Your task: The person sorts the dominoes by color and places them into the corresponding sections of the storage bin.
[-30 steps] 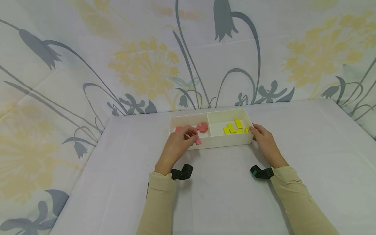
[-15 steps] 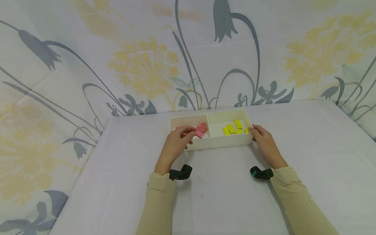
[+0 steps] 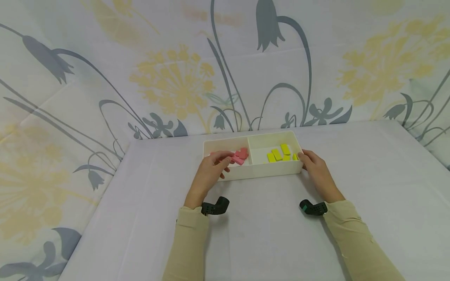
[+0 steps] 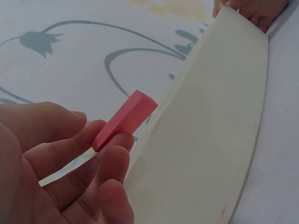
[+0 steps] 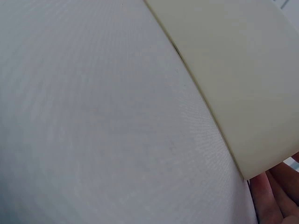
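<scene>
A white two-compartment box [image 3: 261, 170] lies at the back of the table, with pink blocks [image 3: 243, 152] in its left compartment and yellow blocks [image 3: 277, 154] in its right one. Over the left compartment's front rim, my left hand [image 3: 209, 171] holds a small pink block [image 4: 125, 120] at one end in its fingertips; the other end sticks out free. My right hand [image 3: 318, 169] grips the box's right end, thumb at the rim and fingers against the outer wall. In the right wrist view, only some fingers [image 5: 275, 196] show at the box's lower corner.
A white cloth covers the table [image 3: 267, 234]. Right behind the box rises a flower-printed curtain [image 3: 232, 62], which also closes off the left side. Black wrist cameras [image 3: 215, 206] sit at both sleeve cuffs.
The left hand has tilted the pink block up from in front of the box's front wall to over the left compartment. The right hand and the box have stayed in place.
</scene>
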`<state>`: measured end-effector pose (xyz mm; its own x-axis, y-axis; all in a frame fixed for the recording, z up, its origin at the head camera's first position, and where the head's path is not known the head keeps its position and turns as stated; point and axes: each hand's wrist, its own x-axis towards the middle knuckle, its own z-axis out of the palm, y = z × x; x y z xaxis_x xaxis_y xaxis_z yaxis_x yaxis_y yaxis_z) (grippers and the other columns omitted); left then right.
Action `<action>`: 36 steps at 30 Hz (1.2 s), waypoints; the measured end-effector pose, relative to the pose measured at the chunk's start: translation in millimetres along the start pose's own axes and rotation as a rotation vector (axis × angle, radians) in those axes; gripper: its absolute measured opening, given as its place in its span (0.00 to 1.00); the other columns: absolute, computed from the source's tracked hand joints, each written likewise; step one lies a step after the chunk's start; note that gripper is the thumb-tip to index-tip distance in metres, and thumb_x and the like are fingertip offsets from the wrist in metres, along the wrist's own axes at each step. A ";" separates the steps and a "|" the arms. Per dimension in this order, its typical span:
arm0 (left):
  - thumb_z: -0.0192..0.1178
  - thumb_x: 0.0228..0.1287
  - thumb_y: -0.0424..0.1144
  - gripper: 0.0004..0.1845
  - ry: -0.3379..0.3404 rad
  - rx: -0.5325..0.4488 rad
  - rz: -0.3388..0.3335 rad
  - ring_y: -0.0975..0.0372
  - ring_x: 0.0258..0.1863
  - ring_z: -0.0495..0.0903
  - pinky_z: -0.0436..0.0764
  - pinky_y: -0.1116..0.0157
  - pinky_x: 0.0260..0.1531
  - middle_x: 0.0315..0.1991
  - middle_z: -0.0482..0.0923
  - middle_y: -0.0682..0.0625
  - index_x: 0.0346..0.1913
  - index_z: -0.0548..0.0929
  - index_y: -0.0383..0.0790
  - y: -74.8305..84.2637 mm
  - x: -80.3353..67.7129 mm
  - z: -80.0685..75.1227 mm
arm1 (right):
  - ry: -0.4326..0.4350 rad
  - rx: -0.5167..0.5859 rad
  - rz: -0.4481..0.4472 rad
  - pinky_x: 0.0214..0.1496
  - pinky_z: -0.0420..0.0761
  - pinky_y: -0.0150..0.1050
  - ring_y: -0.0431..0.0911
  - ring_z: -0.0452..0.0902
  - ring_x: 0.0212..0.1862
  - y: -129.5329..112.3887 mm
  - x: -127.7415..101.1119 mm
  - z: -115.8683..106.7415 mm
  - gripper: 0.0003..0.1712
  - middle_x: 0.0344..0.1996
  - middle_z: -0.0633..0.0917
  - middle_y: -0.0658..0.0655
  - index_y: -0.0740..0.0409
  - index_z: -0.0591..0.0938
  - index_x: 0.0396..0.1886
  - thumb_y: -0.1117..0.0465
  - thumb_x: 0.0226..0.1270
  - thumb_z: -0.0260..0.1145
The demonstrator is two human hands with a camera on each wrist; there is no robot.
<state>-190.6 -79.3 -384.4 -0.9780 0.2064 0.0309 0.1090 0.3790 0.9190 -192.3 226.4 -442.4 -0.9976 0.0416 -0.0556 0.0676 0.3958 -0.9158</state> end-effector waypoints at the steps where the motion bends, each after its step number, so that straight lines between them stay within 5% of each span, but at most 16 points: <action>1: 0.52 0.64 0.44 0.15 -0.001 -0.010 -0.005 0.56 0.31 0.76 0.76 0.52 0.31 0.39 0.78 0.46 0.50 0.78 0.45 0.0 -0.1 0.1 | 0.001 0.000 0.000 0.59 0.57 0.57 0.58 0.64 0.57 0.0 -0.1 0.0 0.41 0.63 0.62 0.61 0.58 0.59 0.66 0.35 0.64 0.41; 14: 0.52 0.64 0.46 0.15 -0.013 -0.030 -0.019 0.52 0.34 0.75 0.77 0.55 0.31 0.44 0.75 0.44 0.50 0.78 0.47 -1.4 -0.3 0.1 | -0.002 0.015 0.002 0.60 0.57 0.56 0.57 0.64 0.57 -0.5 0.0 0.0 0.40 0.63 0.62 0.60 0.58 0.59 0.66 0.35 0.64 0.42; 27: 0.49 0.66 0.39 0.15 -0.014 0.005 -0.033 0.50 0.37 0.74 0.77 0.58 0.32 0.43 0.77 0.49 0.52 0.76 0.38 35.1 -19.0 -2.7 | -0.004 0.013 0.007 0.60 0.56 0.57 0.57 0.64 0.57 0.8 1.0 -0.9 0.41 0.63 0.62 0.60 0.58 0.59 0.66 0.33 0.63 0.42; 31: 0.49 0.66 0.40 0.15 -0.014 0.007 -0.041 0.49 0.37 0.74 0.77 0.56 0.33 0.43 0.77 0.49 0.52 0.75 0.39 33.9 -18.1 -2.3 | -0.005 0.014 0.001 0.60 0.57 0.57 0.57 0.64 0.57 1.3 0.8 -0.9 0.41 0.63 0.62 0.59 0.58 0.59 0.66 0.34 0.63 0.42; 36: 0.51 0.65 0.42 0.16 -0.027 -0.021 -0.045 0.51 0.36 0.74 0.77 0.54 0.33 0.45 0.77 0.50 0.54 0.75 0.41 14.4 -6.7 -1.2 | -0.005 0.008 0.002 0.60 0.57 0.57 0.57 0.64 0.57 1.3 0.9 -1.0 0.41 0.63 0.62 0.60 0.58 0.59 0.66 0.34 0.63 0.41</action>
<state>-182.7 -76.3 -370.9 -0.9766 0.2141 -0.0211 0.0610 0.3698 0.9271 -193.1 227.9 -443.2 -0.9975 0.0375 -0.0598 0.0697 0.3886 -0.9188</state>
